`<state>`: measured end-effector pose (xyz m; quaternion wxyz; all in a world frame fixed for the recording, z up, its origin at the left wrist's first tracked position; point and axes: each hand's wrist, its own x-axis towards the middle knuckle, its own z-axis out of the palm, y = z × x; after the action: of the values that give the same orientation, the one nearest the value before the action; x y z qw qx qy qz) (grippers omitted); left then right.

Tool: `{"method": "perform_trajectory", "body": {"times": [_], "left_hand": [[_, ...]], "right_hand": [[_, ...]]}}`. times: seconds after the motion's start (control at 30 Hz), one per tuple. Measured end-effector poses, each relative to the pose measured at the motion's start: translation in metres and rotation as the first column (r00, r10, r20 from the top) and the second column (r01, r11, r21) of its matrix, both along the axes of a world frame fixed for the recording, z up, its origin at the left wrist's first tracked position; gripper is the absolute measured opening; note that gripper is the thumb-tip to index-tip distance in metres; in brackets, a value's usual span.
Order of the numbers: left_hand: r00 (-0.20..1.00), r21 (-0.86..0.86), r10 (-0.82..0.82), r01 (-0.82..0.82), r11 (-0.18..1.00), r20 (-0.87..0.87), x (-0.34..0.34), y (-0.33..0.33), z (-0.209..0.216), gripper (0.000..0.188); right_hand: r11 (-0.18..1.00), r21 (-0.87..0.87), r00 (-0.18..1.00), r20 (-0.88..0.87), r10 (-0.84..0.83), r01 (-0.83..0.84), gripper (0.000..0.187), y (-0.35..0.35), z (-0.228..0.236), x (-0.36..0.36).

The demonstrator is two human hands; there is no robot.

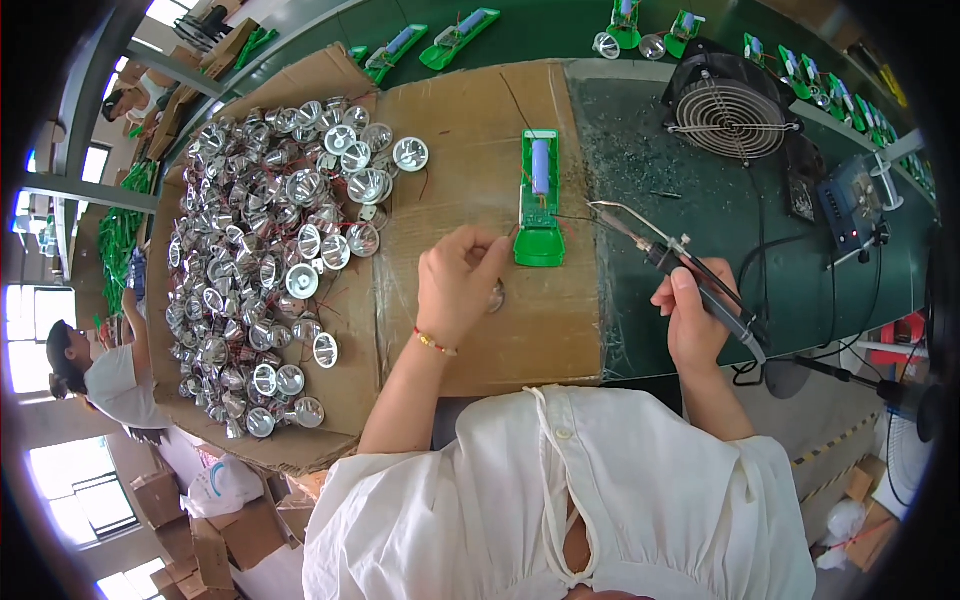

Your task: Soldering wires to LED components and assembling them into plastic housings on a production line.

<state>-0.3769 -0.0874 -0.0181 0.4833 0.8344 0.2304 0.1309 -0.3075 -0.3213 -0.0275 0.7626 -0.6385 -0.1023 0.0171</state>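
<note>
Though slender, metal-tipped soldering iron point(664, 256) near glossy green plastic housing point(540, 247)

The green casing point(540, 248) looks like smooth, glossy plastic, and the soldering iron point(661, 257) combines dark, plastic-looking parts with bare metal toward its tip. The reflectors point(302, 281) have a mirror-bright metallic finish, against the rough, matt cardboard of their box point(350, 375). The blouse point(650, 490) is soft, matt cloth; the fan guard point(730, 118), shiny metal wire.

Windows point(82, 488) (glaring white), grey floor point(815, 422).
</note>
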Motion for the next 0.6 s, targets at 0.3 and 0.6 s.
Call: {"method": "perform_trajectory", "body": {"times": [0.3,0.6], "left_hand": [[0.999,-0.034,-0.014,0.013,0.999,-0.05,0.008,-0.012,-0.004,0.02],[0.998,0.01,0.017,-0.017,1.0,-0.067,0.015,-0.013,-0.009,0.021]], "right_hand": [[0.992,-0.091,0.995,0.039,0.096,-0.093,0.013,0.024,-0.004,-0.001],[0.99,-0.08,0.993,0.01,0.118,-0.117,0.015,0.031,-0.007,-0.001]]}}
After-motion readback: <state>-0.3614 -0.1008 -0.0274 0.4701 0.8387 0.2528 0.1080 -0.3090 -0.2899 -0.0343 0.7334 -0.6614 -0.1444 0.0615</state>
